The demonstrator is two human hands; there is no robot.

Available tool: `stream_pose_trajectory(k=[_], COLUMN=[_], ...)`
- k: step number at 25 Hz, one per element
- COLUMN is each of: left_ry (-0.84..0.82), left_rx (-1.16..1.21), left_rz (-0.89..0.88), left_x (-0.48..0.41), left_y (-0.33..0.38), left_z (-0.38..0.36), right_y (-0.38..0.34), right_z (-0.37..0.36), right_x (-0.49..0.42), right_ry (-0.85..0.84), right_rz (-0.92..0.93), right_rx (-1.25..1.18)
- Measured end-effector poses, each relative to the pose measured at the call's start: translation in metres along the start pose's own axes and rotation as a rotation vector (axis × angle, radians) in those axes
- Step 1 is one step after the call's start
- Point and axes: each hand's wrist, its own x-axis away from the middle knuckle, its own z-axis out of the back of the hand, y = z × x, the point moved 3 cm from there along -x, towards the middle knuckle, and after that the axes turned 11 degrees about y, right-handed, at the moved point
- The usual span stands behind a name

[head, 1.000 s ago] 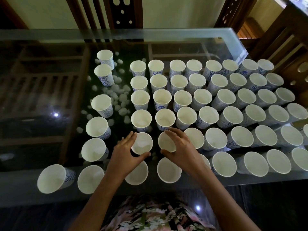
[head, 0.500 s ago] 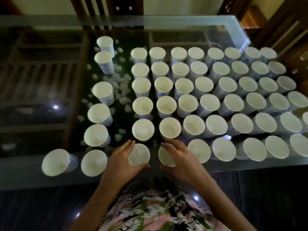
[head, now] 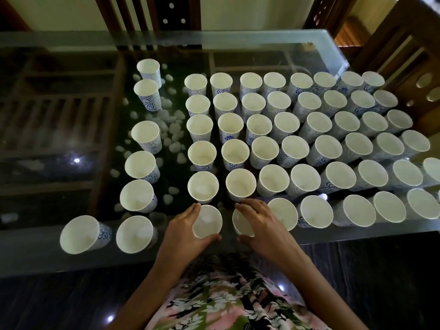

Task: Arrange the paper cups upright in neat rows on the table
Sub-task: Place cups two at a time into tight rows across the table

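Observation:
Many white paper cups with blue swirl prints stand upright in rows on a glass table (head: 262, 41). My left hand (head: 183, 231) curls around a cup (head: 206, 221) in the nearest row, fingers on its left side and thumb under its rim. My right hand (head: 263, 223) grips the neighbouring cup (head: 240, 226), mostly covering it. Both cups stand near the table's front edge. A separate looser column of cups (head: 145, 136) runs down the left, ending with two cups (head: 81, 234) by the front edge.
White pebbles (head: 175, 129) lie under the glass between the left column and the main block. Dark wooden chairs (head: 400, 55) stand at the back and right. The cup block reaches the table's right edge. Bare glass (head: 47, 103) lies to the left.
The camera view shifted slightly. Both hands moved from the second-nearest row to the two cups in the nearest row and stay wrapped around them.

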Motion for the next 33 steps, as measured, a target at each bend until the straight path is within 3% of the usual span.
stream_pose_trajectory(k=[11, 33], left_ry=[0.215, 0.221], left_rx=[-0.028, -0.06], left_rz=[0.028, 0.063], left_x=[-0.038, -0.057], left_y=[0.01, 0.011], left_z=[0.013, 0.0], right_y=[0.003, 0.015], right_z=[0.008, 0.001], right_x=[-0.035, -0.065], right_ry=[0.143, 0.099], right_rz=[-0.143, -0.122], right_rx=[-0.117, -0.049])
